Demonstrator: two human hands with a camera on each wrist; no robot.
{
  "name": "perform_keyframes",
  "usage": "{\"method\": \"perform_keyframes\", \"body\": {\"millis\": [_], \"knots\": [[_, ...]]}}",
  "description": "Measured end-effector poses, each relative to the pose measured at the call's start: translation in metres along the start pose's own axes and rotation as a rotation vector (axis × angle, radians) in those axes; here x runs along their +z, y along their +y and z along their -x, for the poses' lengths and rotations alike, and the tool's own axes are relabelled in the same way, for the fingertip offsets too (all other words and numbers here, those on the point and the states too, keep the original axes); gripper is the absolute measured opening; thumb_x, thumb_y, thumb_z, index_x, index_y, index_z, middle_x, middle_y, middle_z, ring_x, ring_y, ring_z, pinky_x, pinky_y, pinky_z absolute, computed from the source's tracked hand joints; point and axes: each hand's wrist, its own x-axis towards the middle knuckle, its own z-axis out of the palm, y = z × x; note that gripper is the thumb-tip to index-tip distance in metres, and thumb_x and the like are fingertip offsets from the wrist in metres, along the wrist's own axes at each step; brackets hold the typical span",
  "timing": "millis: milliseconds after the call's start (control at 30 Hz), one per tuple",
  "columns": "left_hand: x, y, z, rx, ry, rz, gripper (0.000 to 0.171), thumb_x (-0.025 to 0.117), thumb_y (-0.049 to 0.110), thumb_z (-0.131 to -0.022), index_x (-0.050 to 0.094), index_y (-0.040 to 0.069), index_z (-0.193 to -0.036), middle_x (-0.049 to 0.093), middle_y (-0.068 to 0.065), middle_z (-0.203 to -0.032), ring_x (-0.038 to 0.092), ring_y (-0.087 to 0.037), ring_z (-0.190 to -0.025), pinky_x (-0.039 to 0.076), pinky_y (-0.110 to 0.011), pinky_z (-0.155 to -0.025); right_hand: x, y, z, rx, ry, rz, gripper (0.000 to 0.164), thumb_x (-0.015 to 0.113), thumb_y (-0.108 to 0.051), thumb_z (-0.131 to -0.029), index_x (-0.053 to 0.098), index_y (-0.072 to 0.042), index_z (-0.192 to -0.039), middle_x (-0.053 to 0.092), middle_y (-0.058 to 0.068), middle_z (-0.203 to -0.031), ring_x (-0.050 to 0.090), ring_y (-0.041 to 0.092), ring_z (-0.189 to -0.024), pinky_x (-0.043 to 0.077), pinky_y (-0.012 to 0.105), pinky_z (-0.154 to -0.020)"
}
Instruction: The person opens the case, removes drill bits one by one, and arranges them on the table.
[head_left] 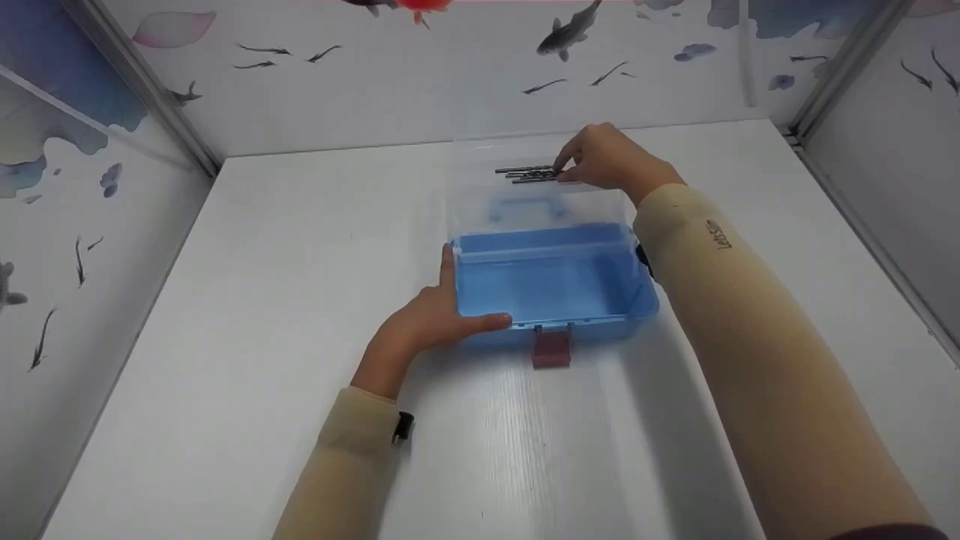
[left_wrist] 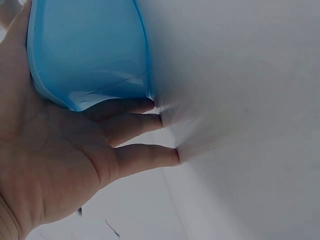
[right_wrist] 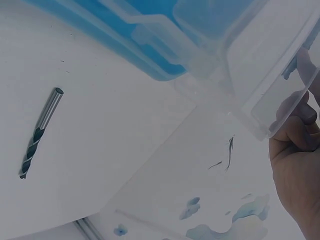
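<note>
Blue toolbox (head_left: 600, 330) stands open, unfilled, against our straight-fingered left grip (head_left: 431, 315); our right grip (head_left: 611, 157) pinches drill bits (head_left: 525, 175), one loose bit (right_wrist: 42, 132) yet unpicked, well apart.

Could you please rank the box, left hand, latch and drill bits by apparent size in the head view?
1. Box
2. Left hand
3. Latch and drill bits: too alike to rank; bits partly hidden.
</note>
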Motion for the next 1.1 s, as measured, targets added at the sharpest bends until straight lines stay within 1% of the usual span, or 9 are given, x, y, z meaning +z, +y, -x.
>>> {"method": "perform_keyframes", "body": {"millis": [67,133,233,333,467,633,767,900,1100], "knots": [[0.0001,-0.0001,-0.0003,0.004,-0.001,0.000,0.151,0.076,0.083,-0.075,-0.027,0.023,-0.167,0.047,-0.024,-0.163,0.057,-0.034,-0.142,0.048,-0.051,-0.117,0.0005,0.0002,0.0003,0.010,-0.001,-0.007,0.029,0.069,-0.021,-0.104,0.077,-0.012,-0.131,0.065,0.014,-0.103,0.052,0.026,-0.090,0.045,0.042,-0.081],[0.0001,-0.0005,-0.0008,0.013,0.001,0.002,0.151,0.076,0.083,-0.075,-0.027,0.022,-0.167,0.046,-0.023,-0.164,0.057,-0.034,-0.142,0.048,-0.052,-0.117,0.0005,0.0001,0.0007,0.021,-0.003,-0.017,0.029,0.069,-0.020,-0.104,0.078,-0.012,-0.130,0.065,0.015,-0.106,0.054,0.027,-0.093,0.047,0.044,-0.084],[0.0003,-0.0010,-0.0018,0.024,0.005,0.014,0.151,0.076,0.082,-0.075,-0.027,0.023,-0.167,0.046,-0.022,-0.164,0.057,-0.034,-0.141,0.048,-0.053,-0.117,-0.0007,-0.0001,0.0002,0.027,-0.016,-0.024,0.028,0.069,-0.018,-0.104,0.077,-0.009,-0.130,0.066,0.020,-0.120,0.058,0.032,-0.107,0.051,0.050,-0.095],[0.0010,-0.0016,-0.0023,0.018,0.003,0.017,0.151,0.076,0.083,-0.074,-0.027,0.024,-0.167,0.046,-0.022,-0.164,0.057,-0.034,-0.141,0.048,-0.053,-0.117,-0.0018,-0.0002,-0.0002,0.028,-0.039,-0.019,0.029,0.068,-0.018,-0.104,0.076,-0.007,-0.130,0.064,0.021,-0.132,0.057,0.035,-0.119,0.050,0.054,-0.104],[0.0017,-0.0017,-0.0014,0.017,0.000,0.021,0.151,0.076,0.083,-0.074,-0.027,0.024,-0.167,0.045,-0.021,-0.165,0.056,-0.034,-0.143,0.047,-0.053,-0.118,-0.0016,-0.0008,0.0001,0.044,-0.049,-0.022,0.027,0.069,-0.018,-0.104,0.075,-0.003,-0.125,0.064,0.020,-0.125,0.055,0.033,-0.110,0.049,0.052,-0.099],[0.0012,-0.0014,-0.0005,0.033,0.009,0.040,0.150,0.077,0.080,-0.075,-0.026,0.024,-0.167,0.043,-0.019,-0.167,0.055,-0.035,-0.142,0.046,-0.055,-0.118,-0.0006,-0.0020,0.0014,0.040,-0.023,-0.042,0.025,0.068,-0.019,-0.104,0.075,-0.002,-0.121,0.062,0.015,-0.117,0.051,0.028,-0.104,0.046,0.049,-0.093],[0.0011,-0.0013,0.0000,0.015,0.005,0.025,0.150,0.076,0.082,-0.075,-0.027,0.024,-0.167,0.042,-0.021,-0.167,0.054,-0.035,-0.144,0.046,-0.054,-0.118,-0.0002,-0.0009,0.0034,0.016,0.012,-0.062,0.024,0.066,-0.020,-0.106,0.076,-0.002,-0.119,0.063,0.015,-0.112,0.051,0.028,-0.099,0.046,0.047,-0.089],[0.0012,-0.0016,0.0000,-0.007,0.000,-0.003,0.151,0.075,0.085,-0.074,-0.028,0.024,-0.167,0.043,-0.024,-0.165,0.054,-0.035,-0.146,0.047,-0.053,-0.118,-0.0008,0.0006,0.0059,0.001,0.047,-0.079,0.024,0.063,-0.020,-0.108,0.076,-0.003,-0.118,0.068,0.017,-0.110,0.055,0.028,-0.093,0.047,0.044,-0.086],[0.0013,-0.0009,-0.0005,-0.001,0.001,0.001,0.150,0.075,0.084,-0.075,-0.027,0.023,-0.167,0.044,-0.023,-0.165,0.055,-0.036,-0.145,0.047,-0.053,-0.118,-0.0034,0.0021,0.0075,0.006,0.069,-0.092,0.027,0.060,-0.020,-0.109,0.077,-0.004,-0.124,0.073,0.019,-0.120,0.064,0.030,-0.104,0.052,0.048,-0.095]]}}
